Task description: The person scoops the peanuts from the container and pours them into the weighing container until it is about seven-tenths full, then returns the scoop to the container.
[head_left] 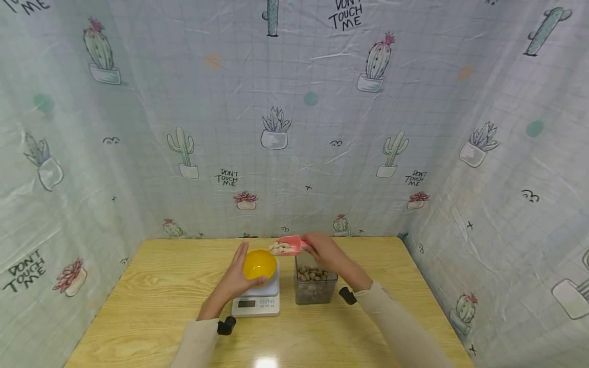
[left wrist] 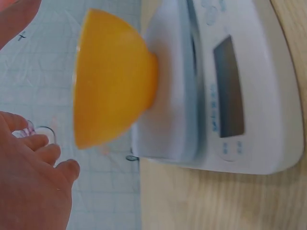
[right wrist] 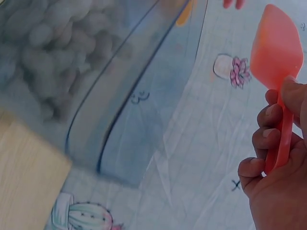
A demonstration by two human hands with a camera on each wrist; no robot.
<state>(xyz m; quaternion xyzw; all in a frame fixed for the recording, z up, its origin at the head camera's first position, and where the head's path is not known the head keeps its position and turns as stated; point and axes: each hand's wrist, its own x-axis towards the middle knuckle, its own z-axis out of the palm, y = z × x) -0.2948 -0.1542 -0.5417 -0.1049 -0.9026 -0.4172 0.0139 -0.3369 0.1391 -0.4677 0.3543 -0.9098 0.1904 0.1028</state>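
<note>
A yellow bowl (head_left: 260, 265) sits on the weighing plate of a white kitchen scale (head_left: 269, 302). My left hand (head_left: 235, 278) is spread at the bowl's left side, thumb at the near side; in the left wrist view its fingers (left wrist: 48, 148) show apart from the bowl. My right hand (head_left: 325, 251) grips the handle of a pink scoop (head_left: 294, 244), seen from below in the right wrist view. Several peanuts (head_left: 279, 248) lie at the scoop's front, close to the bowl's right rim. Under my right hand stands a clear container (head_left: 315, 296) with peanuts in it.
The wooden table (head_left: 175, 286) reaches back to a cactus-print curtain (head_left: 294, 204), which also hangs along both sides. The scale's display (head_left: 246, 303) faces me. The container stands just right of the scale, a narrow gap between them.
</note>
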